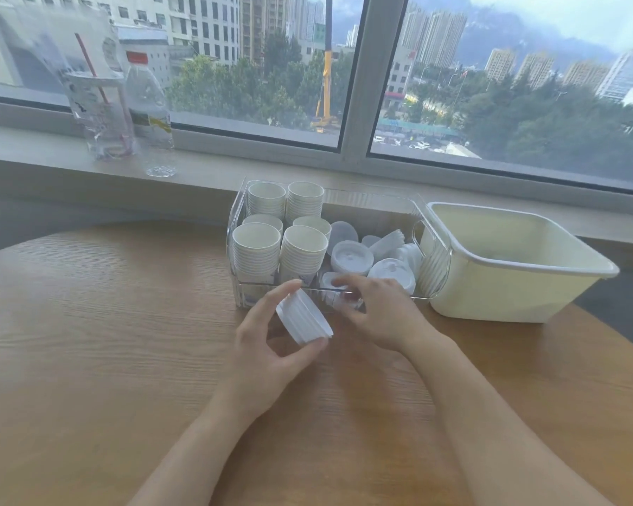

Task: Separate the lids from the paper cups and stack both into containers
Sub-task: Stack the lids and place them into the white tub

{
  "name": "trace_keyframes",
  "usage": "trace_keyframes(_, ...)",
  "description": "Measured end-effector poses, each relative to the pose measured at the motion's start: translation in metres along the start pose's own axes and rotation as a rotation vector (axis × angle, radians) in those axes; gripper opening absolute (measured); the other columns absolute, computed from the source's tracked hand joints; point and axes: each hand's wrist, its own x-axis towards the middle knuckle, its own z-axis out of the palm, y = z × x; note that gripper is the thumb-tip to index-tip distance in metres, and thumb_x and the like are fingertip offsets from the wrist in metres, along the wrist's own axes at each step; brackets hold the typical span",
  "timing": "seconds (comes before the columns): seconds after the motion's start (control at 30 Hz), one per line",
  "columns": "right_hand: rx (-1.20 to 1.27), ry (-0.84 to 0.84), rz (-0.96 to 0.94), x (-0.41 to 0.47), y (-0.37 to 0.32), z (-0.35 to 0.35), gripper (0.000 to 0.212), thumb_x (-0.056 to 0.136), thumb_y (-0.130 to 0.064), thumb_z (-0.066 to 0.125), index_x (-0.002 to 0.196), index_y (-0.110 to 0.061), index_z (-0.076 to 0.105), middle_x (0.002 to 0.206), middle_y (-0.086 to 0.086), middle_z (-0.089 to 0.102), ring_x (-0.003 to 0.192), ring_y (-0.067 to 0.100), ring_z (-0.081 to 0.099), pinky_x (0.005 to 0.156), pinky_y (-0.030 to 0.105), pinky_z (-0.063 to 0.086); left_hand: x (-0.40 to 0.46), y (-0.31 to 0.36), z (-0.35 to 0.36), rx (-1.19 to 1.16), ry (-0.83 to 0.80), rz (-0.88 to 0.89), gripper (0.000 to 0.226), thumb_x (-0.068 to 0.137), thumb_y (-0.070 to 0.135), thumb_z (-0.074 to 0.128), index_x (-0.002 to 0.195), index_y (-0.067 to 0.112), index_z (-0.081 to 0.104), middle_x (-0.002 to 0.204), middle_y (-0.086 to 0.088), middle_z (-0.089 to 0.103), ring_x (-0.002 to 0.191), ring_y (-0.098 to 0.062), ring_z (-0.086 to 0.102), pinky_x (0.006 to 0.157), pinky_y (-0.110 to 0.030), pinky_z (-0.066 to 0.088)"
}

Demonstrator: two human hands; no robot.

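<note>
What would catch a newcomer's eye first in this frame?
Probably the clear bin at the table's far edge, with stacks of paper cups on its left and loose white lids on its right. In front of it, the left hand holds a short stack of lids, while the right hand reaches at the bin's near wall. A cream tub sits beside it.

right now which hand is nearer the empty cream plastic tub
Right. The right hand reaches over the clear bin's front wall, just left of the cream plastic tub; the left hand holds a white lid stack farther left.
</note>
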Motion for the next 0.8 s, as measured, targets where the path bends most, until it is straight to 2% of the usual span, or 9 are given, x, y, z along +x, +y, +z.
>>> trace_keyframes(0.1,0.136,0.055,0.002,0.0,0.005,-0.001,0.036,0.096,-0.032,0.071,0.132,-0.032,0.067,0.118,-0.007,0.072,0.116,0.009,0.064,0.105,0.034,0.048,0.0,0.001,0.002,0.003,-0.006,0.004,0.078,0.074,0.028,0.096,0.14,0.044,0.057,0.132,0.02,0.065,0.129,-0.011,0.062,0.105,-0.042,0.055)
trace_keyframes(0.2,0.292,0.134,-0.001,-0.003,0.011,-0.005,0.031,0.095,-0.021,0.074,0.125,-0.028,0.072,0.105,-0.016,0.07,0.105,0.0,0.063,0.098,0.019,0.046,0.0,0.002,0.001,0.018,-0.016,0.012,0.078,0.074,0.031,0.095,0.14,0.047,0.056,0.132,0.021,0.064,0.129,-0.011,0.062,0.105,-0.042,0.055)
trace_keyframes(0.3,0.413,0.311,-0.022,-0.013,0.014,-0.011,0.021,0.096,-0.017,0.074,0.114,-0.027,0.076,0.099,-0.016,0.075,0.101,0.002,0.067,0.091,0.01,0.045,-0.001,0.004,0.001,0.024,-0.026,0.012,0.078,0.074,0.03,0.095,0.14,0.047,0.056,0.132,0.023,0.064,0.129,-0.009,0.061,0.103,-0.038,0.056)
trace_keyframes(0.43,0.579,0.443,-0.032,-0.05,0.006,-0.01,0.016,0.095,-0.014,0.077,0.106,-0.026,0.079,0.099,-0.016,0.077,0.102,0.008,0.07,0.087,0.011,0.046,-0.001,0.006,0.001,0.04,-0.038,0.01,0.079,0.074,0.03,0.095,0.14,0.047,0.056,0.132,0.028,0.062,0.127,-0.005,0.06,0.104,-0.039,0.055)
trace_keyframes(0.53,0.687,0.437,-0.03,-0.079,0.003,0.009,0.018,0.09,-0.009,0.081,0.097,-0.026,0.079,0.095,-0.013,0.077,0.099,0.012,0.071,0.088,0.017,0.049,-0.002,0.008,0.001,0.041,-0.057,0.003,0.08,0.074,0.028,0.095,0.141,0.047,0.055,0.132,0.027,0.062,0.125,-0.006,0.062,0.103,-0.036,0.057)
trace_keyframes(0.63,0.838,0.371,-0.008,-0.09,0.005,0.03,0.016,0.088,-0.009,0.083,0.094,-0.023,0.078,0.092,-0.005,0.078,0.095,0.017,0.072,0.091,0.032,0.054,-0.006,0.008,0.002,0.032,-0.106,0.01,0.081,0.074,0.029,0.095,0.142,0.046,0.055,0.133,0.022,0.064,0.123,-0.008,0.065,0.102,-0.034,0.057)
trace_keyframes(0.8,1.037,0.306,-0.03,-0.086,0.005,0.041,0.009,0.089,-0.011,0.08,0.096,-0.015,0.078,0.095,0.006,0.078,0.097,0.025,0.073,0.095,0.042,0.057,-0.009,0.009,0.003,0.033,-0.172,0.024,0.08,0.077,0.027,0.094,0.145,0.041,0.053,0.14,0.016,0.062,0.13,-0.016,0.061,0.103,-0.041,0.057)
